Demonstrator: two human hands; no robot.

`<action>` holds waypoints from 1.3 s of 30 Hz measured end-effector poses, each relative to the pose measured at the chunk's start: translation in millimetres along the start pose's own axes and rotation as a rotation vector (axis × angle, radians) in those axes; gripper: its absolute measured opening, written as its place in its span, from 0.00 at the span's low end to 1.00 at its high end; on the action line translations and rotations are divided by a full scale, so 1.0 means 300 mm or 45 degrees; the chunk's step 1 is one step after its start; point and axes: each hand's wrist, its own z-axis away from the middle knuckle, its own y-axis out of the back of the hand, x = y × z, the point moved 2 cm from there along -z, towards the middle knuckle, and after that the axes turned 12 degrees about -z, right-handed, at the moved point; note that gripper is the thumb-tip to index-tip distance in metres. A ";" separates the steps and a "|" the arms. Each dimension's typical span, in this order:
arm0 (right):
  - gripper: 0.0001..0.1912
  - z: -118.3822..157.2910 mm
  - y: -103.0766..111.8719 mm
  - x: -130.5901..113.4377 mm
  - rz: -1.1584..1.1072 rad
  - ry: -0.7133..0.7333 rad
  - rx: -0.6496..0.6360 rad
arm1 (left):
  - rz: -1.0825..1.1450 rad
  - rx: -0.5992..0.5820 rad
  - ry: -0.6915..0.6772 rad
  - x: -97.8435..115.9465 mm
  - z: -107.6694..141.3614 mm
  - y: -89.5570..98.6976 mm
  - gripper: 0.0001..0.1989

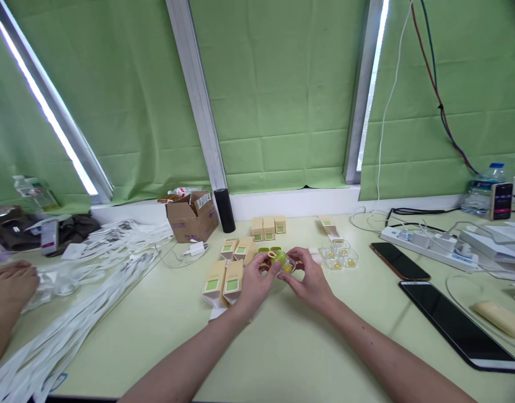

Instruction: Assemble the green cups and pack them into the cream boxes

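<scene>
Between thumb and fingers, my left hand point(257, 277) grips a small rounded green case point(277, 256) with a pale loop on it. My right hand point(308, 277) is closed on a small clear plastic piece point(288, 268) with a yellow centre, held right up against the green case. Whether the two are joined I cannot tell. More green pieces point(275, 248) show just behind my fingers, partly hidden. To the right lie several clear plastic pieces point(336, 263) with yellow centres. Kraft paper boxes point(214, 280) with green label squares stand beside my left hand.
More small kraft boxes point(268, 226) stand farther back, near a brown carton point(192, 218) and a black cylinder point(224, 210). White straps point(85, 313) cover the left side, by another person's hand point(16, 282). A tablet point(454, 319), a phone point(400, 261) and a power strip point(429, 246) lie right.
</scene>
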 end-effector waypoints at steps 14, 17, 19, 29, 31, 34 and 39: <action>0.23 0.000 -0.004 0.000 -0.010 -0.031 0.011 | 0.061 -0.066 0.045 0.026 0.005 0.002 0.27; 0.24 -0.001 -0.002 0.003 -0.023 -0.065 0.033 | 0.129 -0.057 0.072 0.041 0.009 0.007 0.28; 0.24 -0.002 0.000 0.004 -0.020 -0.080 0.060 | 0.156 -0.028 0.088 0.045 0.010 0.011 0.27; 0.24 -0.011 0.003 -0.003 -0.032 -0.087 0.134 | 0.241 0.013 0.066 0.025 0.005 0.007 0.19; 0.24 -0.011 0.004 -0.003 -0.036 -0.086 0.141 | 0.246 0.002 0.057 0.024 0.005 0.005 0.19; 0.24 -0.010 0.004 0.001 -0.055 -0.083 0.143 | 0.237 -0.034 0.047 0.023 0.007 -0.001 0.19; 0.25 -0.006 0.002 -0.004 -0.063 -0.071 0.126 | 0.195 -0.119 -0.015 0.027 0.017 -0.018 0.21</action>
